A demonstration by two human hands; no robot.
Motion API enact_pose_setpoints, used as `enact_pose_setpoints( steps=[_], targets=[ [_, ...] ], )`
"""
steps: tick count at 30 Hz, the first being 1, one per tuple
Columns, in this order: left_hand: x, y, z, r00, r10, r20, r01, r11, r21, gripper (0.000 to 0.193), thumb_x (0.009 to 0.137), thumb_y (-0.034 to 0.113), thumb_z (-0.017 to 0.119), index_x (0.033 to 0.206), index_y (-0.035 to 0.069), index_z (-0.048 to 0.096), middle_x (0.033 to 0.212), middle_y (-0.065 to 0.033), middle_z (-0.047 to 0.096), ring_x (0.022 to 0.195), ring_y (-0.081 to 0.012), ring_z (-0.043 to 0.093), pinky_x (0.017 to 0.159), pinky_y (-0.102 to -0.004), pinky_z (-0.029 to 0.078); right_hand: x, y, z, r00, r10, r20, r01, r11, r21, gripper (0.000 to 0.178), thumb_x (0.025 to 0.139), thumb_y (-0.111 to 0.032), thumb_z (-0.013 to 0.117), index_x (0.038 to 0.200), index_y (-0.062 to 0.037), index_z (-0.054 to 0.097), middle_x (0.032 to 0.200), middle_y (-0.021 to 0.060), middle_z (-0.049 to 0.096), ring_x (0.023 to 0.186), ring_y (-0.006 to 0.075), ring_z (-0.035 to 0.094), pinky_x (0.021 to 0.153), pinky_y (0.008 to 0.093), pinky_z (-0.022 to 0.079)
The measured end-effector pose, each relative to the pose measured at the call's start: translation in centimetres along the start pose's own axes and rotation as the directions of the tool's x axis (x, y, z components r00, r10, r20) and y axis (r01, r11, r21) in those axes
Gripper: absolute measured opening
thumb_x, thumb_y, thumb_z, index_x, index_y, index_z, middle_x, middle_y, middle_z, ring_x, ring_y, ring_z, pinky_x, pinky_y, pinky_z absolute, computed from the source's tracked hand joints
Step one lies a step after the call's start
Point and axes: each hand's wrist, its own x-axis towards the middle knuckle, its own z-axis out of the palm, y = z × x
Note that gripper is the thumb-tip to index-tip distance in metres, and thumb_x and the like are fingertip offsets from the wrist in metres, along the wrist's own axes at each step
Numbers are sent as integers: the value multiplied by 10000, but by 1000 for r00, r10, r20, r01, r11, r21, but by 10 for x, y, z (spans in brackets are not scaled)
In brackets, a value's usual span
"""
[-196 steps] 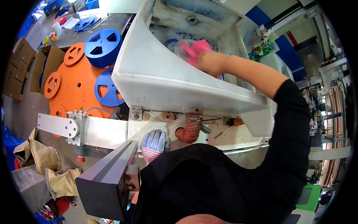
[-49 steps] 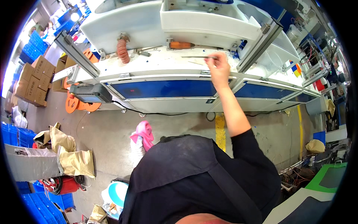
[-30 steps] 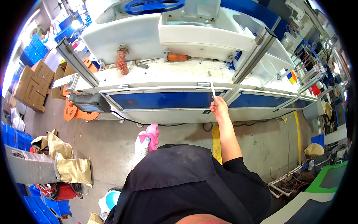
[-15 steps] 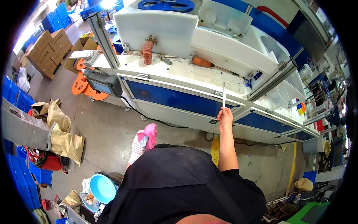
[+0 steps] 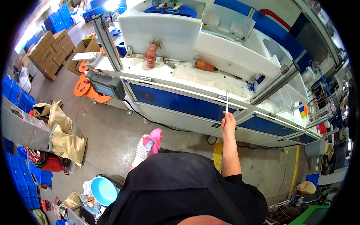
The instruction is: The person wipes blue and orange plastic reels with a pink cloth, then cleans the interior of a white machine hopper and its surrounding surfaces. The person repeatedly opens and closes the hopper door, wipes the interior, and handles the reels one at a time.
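"What's around the person?"

"A white workbench [image 5: 180, 77] runs across ahead. On its top sit an orange-handled tool [image 5: 205, 66], its shaft slanting off to the right, and a ribbed red hose [image 5: 151, 58] that comes down from a white tub [image 5: 161, 32]."

"Anything in the way?"

"A metal post [image 5: 275, 85] leans at the front edge, to the right, and another upright [image 5: 107, 44] stands at the left. Near that one, a grey control pendant [image 5: 105, 86] juts out over the floor [image 5: 112, 129], and a black cable [image 5: 158, 125] runs below the bench front. A light blue basin [image 5: 104, 190] is low on the left, well apart from both hands."

"And the thin pale strip [image 5: 227, 102]?"

"In the right hand [image 5: 228, 122], in front of the bench. Fingers and thumb pinch its near end."

"Which way does it point?"

"Away from the person. Its long axis runs almost straight up the view, and the far tip overlaps the bench's front edge. Whether it touches there, I can't tell."

"The left hand [image 5: 148, 144]?"

"Gloved, near the body, closed on a bunched pink cloth [image 5: 156, 138]. The cloth covers most of its fingers."
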Motion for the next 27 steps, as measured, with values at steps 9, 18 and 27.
enact_pose_setpoints(
  steps=[9, 18, 27],
  targets=[
    [19, -10, -56, 969, 144, -203, -102, 974, 201, 410, 827, 353, 695, 1064, 66, 524, 940, -54, 589, 831, -149, 559, 750, -301, 494, 9, -11, 35, 944, -323, -67, 300, 924, -236, 177, 978, -175, 462, 971, -45, 582, 651, -11, 509, 553, 58, 462, 505, 211, 381],
    [63, 103, -111, 864, 370, -342, -337, 929, 153, 427, 831, 340, 673, 1095, 26, 554, 970, -67, 621, 863, -164, 604, 770, -296, 500, 53, -46, 103, 494, -828, 266, 687, 184, -703, 94, 902, -82, 545, 948, -28, 606, 855, 120, 598, 811, 314, 558, 708, 376, 452],
    [194, 226, -95, 737, 610, -290, -491, 779, 389, 436, 822, 271, 671, 1127, -3, 522, 962, -107, 635, 769, -157, 611, 748, -279, 497, 117, -26, 106, 599, -730, 330, 542, 66, -837, 135, 862, -81, 569, 991, -74, 610, 881, 107, 625, 811, 318, 587, 694, 404, 476]
  ],
)
